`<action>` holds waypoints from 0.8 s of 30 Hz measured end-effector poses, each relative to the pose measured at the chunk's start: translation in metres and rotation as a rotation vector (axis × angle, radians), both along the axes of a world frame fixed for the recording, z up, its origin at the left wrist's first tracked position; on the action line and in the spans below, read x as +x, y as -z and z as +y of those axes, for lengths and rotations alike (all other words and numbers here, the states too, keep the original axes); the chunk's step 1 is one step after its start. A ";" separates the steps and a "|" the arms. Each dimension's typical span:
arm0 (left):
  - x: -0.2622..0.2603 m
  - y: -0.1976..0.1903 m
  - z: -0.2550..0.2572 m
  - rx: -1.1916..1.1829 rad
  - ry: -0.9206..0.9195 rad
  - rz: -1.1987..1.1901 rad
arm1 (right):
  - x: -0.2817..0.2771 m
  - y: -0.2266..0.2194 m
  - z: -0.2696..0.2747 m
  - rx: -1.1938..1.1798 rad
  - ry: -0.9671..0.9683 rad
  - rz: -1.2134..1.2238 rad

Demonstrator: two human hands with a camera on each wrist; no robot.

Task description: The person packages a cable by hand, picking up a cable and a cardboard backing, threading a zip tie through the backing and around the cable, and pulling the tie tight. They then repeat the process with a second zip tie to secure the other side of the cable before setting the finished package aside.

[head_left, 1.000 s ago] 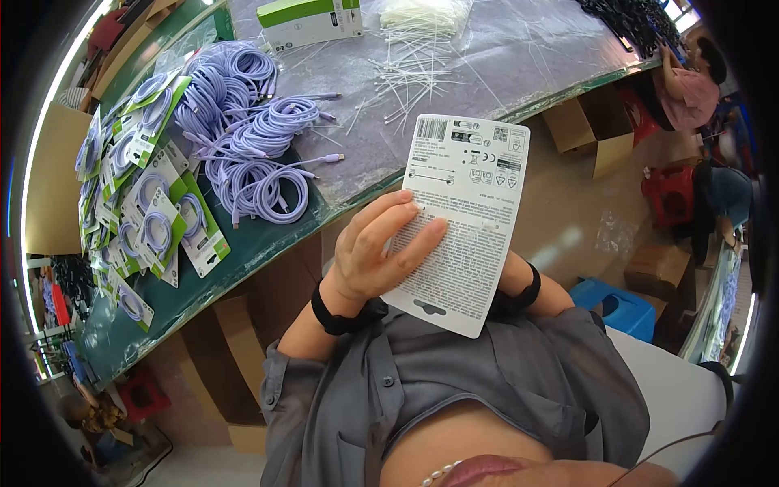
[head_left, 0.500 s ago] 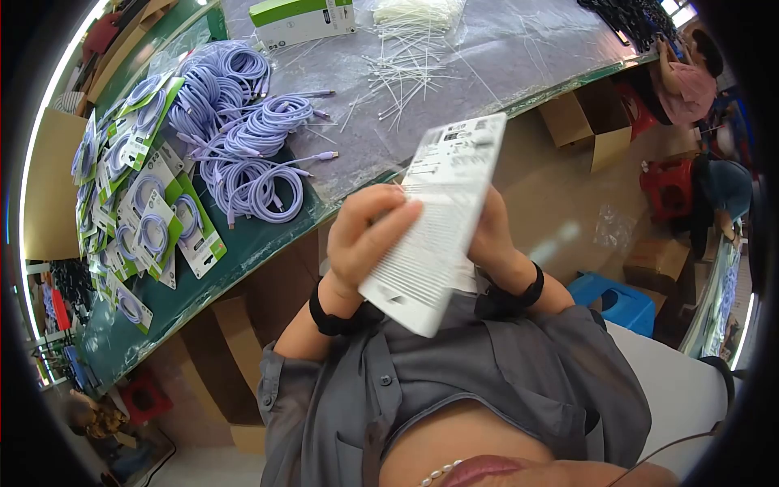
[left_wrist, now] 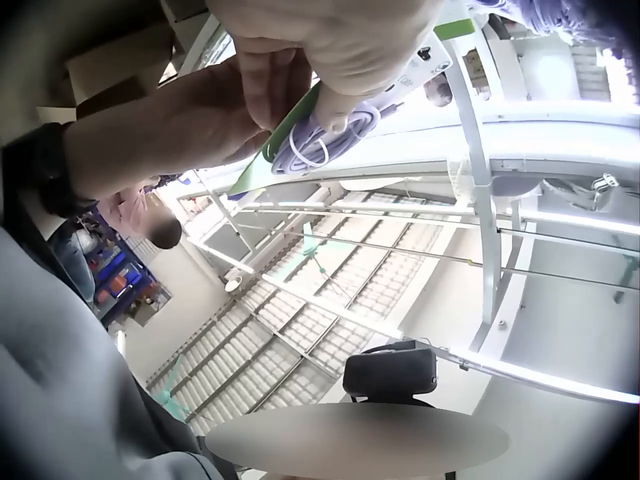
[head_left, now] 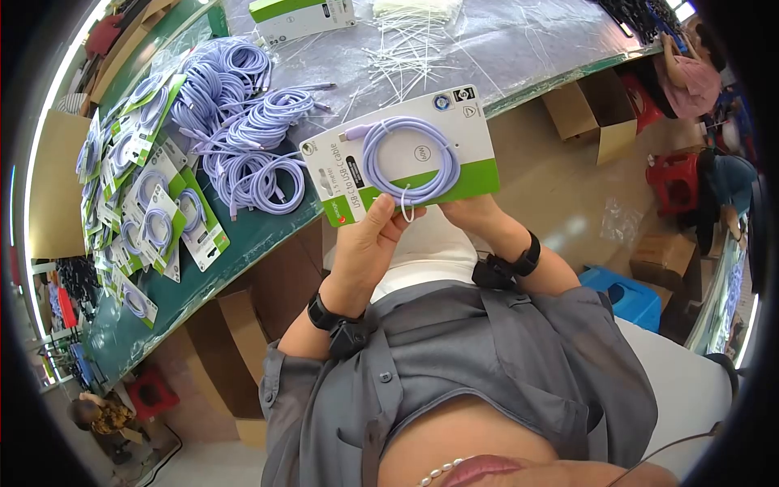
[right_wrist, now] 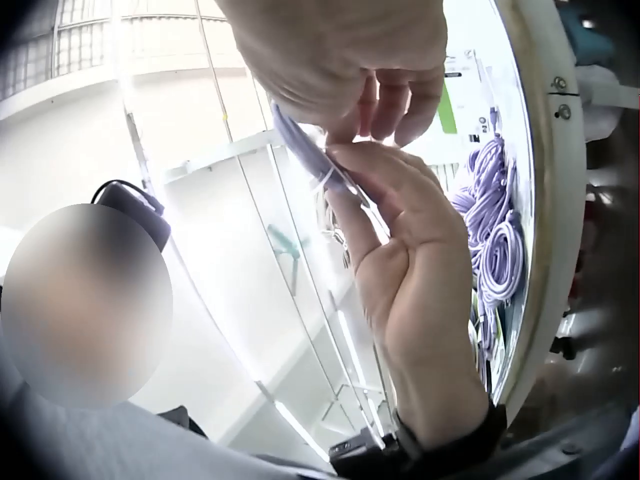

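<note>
I hold a white and green packaging card (head_left: 389, 130) flat above my lap, front side up. A coiled purple USB cable (head_left: 410, 158) is tied onto it. My left hand (head_left: 375, 235) pinches the card's near edge, thumb on top beside the cable's tie. My right hand (head_left: 472, 213) grips the same edge from beneath, fingers mostly hidden under the card. In the left wrist view the card's green edge and the cable (left_wrist: 325, 140) show under my left hand (left_wrist: 330, 50). The right wrist view shows both hands meeting on the thin card edge (right_wrist: 320, 160).
The table (head_left: 519, 40) ahead carries loose purple cable coils (head_left: 243, 122), a spread of packed cards (head_left: 138, 203) at the left, white ties (head_left: 406, 40) and a green and white box (head_left: 300, 15). Cardboard boxes (head_left: 592, 114) and a blue stool (head_left: 621, 296) stand on the floor at right.
The card has been turned over: a second ago its printed back faced me, then it stood edge-on, and now its front with the cable faces up, held lower by both hands.
</note>
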State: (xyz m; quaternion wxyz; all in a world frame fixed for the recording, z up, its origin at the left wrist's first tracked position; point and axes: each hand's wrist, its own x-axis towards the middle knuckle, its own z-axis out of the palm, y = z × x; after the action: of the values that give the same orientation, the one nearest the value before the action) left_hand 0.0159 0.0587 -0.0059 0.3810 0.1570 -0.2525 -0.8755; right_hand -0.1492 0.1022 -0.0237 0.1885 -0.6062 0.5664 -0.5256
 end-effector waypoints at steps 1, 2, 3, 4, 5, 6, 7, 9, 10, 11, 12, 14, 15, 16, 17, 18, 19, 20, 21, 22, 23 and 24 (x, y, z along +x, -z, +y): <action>0.000 0.000 0.001 0.004 0.000 0.000 | 0.000 0.006 0.001 -0.008 0.029 0.051; 0.000 -0.001 0.001 0.015 0.007 0.015 | 0.001 0.008 0.000 -0.005 0.030 0.053; 0.000 -0.003 0.001 0.027 0.015 0.031 | 0.004 0.010 -0.003 -0.047 0.024 -0.013; 0.000 -0.006 0.001 0.029 0.016 0.033 | 0.006 0.013 -0.005 -0.090 0.018 -0.079; 0.002 -0.010 0.002 -0.003 0.014 -0.012 | 0.008 0.023 -0.010 -0.088 0.021 -0.077; 0.004 -0.014 0.001 -0.038 0.014 -0.057 | 0.010 0.039 -0.016 -0.044 -0.009 -0.233; 0.003 -0.016 -0.001 -0.049 0.032 -0.071 | 0.010 0.051 -0.022 -0.001 -0.046 -0.386; 0.005 -0.012 -0.007 -0.065 0.046 -0.101 | 0.017 0.061 -0.022 -0.031 -0.038 -0.268; 0.006 -0.008 -0.010 -0.079 0.065 -0.130 | 0.020 0.065 -0.020 -0.059 -0.024 -0.150; 0.006 -0.003 -0.013 -0.074 0.068 -0.136 | 0.020 0.054 -0.015 0.021 -0.034 -0.214; 0.008 0.001 -0.015 -0.078 0.066 -0.137 | 0.016 0.051 -0.015 0.017 -0.035 -0.215; 0.011 0.005 -0.018 -0.093 0.077 -0.182 | 0.009 0.045 -0.014 -0.060 -0.059 -0.084; 0.012 0.007 -0.018 -0.092 0.075 -0.182 | 0.005 0.039 -0.010 -0.040 -0.105 -0.087; 0.012 0.007 -0.020 -0.079 0.085 -0.175 | 0.005 0.033 -0.009 -0.040 -0.105 -0.085; 0.011 0.008 -0.021 -0.068 0.095 -0.166 | 0.005 0.028 -0.008 -0.045 -0.062 -0.087; 0.011 0.009 -0.021 -0.072 0.098 -0.163 | 0.004 0.025 -0.009 -0.052 -0.019 -0.088; 0.011 0.011 -0.021 -0.055 0.095 -0.147 | 0.004 0.026 -0.010 -0.058 -0.017 -0.085; 0.011 0.011 -0.021 -0.037 0.092 -0.133 | 0.005 0.028 -0.012 -0.108 -0.011 -0.134; 0.010 0.010 -0.017 -0.041 0.092 -0.134 | 0.006 0.031 -0.013 -0.158 -0.004 -0.184; 0.007 0.008 -0.011 -0.094 0.067 -0.125 | 0.009 0.032 -0.015 -0.161 -0.004 -0.184; 0.005 0.007 -0.008 -0.144 0.044 -0.115 | 0.011 0.034 -0.016 -0.177 -0.009 -0.170; 0.004 0.009 -0.008 -0.144 0.045 -0.114 | 0.012 0.035 -0.016 -0.190 -0.014 -0.155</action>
State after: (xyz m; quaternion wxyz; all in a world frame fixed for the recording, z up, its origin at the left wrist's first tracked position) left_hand 0.0204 0.0508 -0.0149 0.3564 0.1731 -0.3397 -0.8530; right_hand -0.1375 0.0862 -0.0584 0.1771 -0.5829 0.4935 -0.6208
